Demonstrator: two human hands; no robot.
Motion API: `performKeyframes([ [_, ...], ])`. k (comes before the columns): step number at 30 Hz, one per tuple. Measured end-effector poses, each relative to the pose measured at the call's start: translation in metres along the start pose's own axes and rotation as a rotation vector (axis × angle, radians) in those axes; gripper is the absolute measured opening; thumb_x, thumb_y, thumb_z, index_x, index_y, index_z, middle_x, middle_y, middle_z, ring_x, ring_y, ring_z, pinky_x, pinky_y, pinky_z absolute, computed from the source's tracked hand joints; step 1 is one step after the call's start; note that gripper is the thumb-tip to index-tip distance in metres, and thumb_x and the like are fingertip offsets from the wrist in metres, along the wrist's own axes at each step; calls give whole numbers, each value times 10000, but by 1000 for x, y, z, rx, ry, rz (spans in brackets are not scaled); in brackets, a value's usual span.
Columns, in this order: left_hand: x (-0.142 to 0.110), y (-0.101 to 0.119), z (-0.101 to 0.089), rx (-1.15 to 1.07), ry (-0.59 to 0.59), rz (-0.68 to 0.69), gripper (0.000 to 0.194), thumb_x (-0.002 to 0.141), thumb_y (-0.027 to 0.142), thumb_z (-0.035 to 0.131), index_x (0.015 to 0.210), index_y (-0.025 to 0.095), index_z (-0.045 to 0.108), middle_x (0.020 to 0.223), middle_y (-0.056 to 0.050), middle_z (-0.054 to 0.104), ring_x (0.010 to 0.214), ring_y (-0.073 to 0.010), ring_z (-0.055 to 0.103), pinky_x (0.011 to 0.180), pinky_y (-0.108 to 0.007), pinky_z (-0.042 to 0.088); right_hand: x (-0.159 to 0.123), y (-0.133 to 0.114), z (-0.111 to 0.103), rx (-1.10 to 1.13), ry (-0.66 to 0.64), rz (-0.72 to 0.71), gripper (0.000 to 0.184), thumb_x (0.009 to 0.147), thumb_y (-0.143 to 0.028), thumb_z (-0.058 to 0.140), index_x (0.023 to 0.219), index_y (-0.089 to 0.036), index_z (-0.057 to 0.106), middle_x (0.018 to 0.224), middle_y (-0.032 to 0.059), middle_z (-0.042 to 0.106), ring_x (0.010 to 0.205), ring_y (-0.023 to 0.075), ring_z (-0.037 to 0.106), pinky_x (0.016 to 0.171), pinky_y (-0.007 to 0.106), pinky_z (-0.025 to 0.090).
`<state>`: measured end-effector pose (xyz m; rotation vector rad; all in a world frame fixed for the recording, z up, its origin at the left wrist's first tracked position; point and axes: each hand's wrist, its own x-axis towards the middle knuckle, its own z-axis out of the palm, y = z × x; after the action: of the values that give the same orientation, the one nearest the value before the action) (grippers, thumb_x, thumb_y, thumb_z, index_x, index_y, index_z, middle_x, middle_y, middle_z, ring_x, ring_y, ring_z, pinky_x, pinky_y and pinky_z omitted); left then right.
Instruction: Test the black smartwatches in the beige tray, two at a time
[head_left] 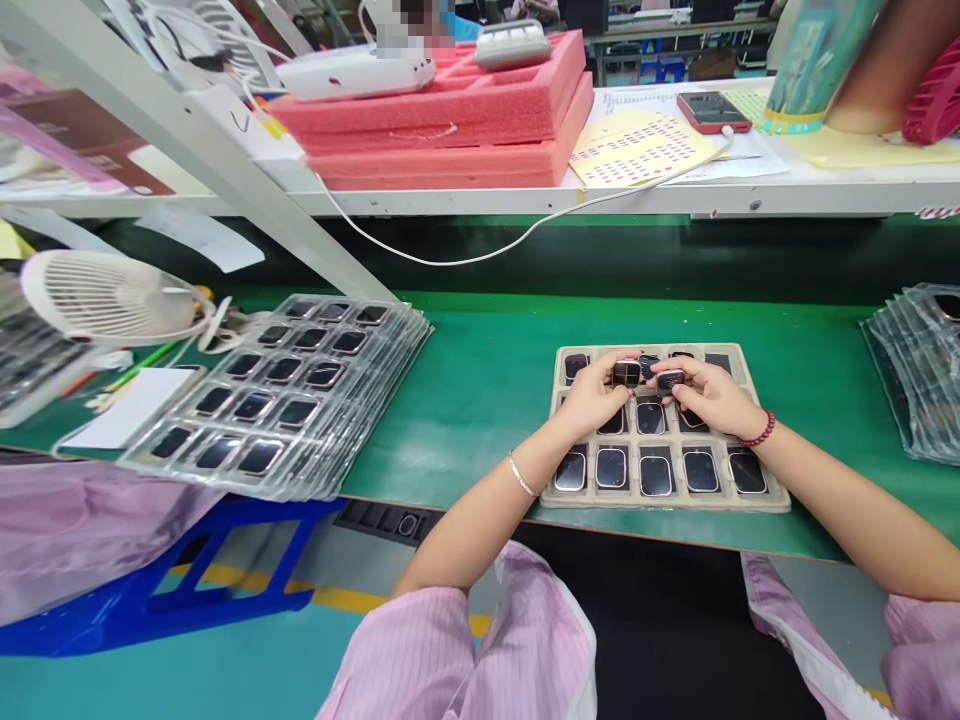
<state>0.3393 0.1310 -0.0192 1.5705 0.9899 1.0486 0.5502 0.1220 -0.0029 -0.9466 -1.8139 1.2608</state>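
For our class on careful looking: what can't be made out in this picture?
In the head view:
- Some cells of the beige tray: partly hidden by the left hand and right hand.
- Clear trays at far right: cut off by the picture's edge.
- Red marks on the yellow sheet: too small to read.

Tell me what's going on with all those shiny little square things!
A person's left hand holds one dark-faced piece and their right hand holds another piece, both above a beige tray on a green table. The tray's nearest row has five pieces in it. More sit in clear stacked trays on the left.
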Motion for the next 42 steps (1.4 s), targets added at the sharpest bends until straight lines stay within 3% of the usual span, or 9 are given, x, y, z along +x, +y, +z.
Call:
performKeyframes([
  [6,-2,4,-1,21,12,-28,497,728,82,596,1213,187,612,1253,-90,640,1004,-195,661,806,-268,552,0,2,-1,-3,-1,-25,445,773,-102,522,1202,-192,599,1178,102,669,932,205,698,773,344,607],
  [11,-3,3,-1,-57,-22,-65,347,805,162,579,1148,147,628,1122,-102,685,720,-126,671,744,-281,562,0,4,-2,-22,-4,54,372,832,-158,518,1190,-189,614,1143,109,685,782,182,709,649,311,603],
  [16,-3,5,0,-8,13,-31,454,715,80,622,1159,173,621,1207,-90,656,1016,-196,658,827,-267,546,0,4,-1,16,-6,2,473,769,-119,556,1233,-209,588,1169,93,675,1006,223,676,813,357,598],
  [22,-2,5,0,-45,-33,-64,312,761,135,598,1071,129,632,1087,-112,682,819,-166,676,736,-287,565,1,1,-4,7,-3,94,418,817,-178,511,1229,-182,582,1075,107,702,726,183,694,512,257,541],
  [28,-1,-3,-1,-89,-46,-16,534,676,-1,495,1172,170,596,1247,-93,625,1099,-206,632,876,-300,564,1,-1,-3,-9,10,20,547,726,-98,510,1258,-208,566,1206,106,656,841,198,682,595,272,557],
  [37,0,-3,1,-137,-43,-37,593,630,-25,459,1176,167,586,1285,-105,599,1068,-208,646,853,-316,578,1,2,-3,14,1,36,578,712,-84,505,1271,-226,549,1185,93,661,820,192,668,579,271,544],
  [42,0,-1,0,-116,-39,-30,583,668,10,536,1226,178,573,1306,-110,587,1119,-228,626,888,-329,566,1,1,-3,31,11,39,537,728,-104,527,1250,-225,557,1165,92,673,802,185,676,610,282,562],
])
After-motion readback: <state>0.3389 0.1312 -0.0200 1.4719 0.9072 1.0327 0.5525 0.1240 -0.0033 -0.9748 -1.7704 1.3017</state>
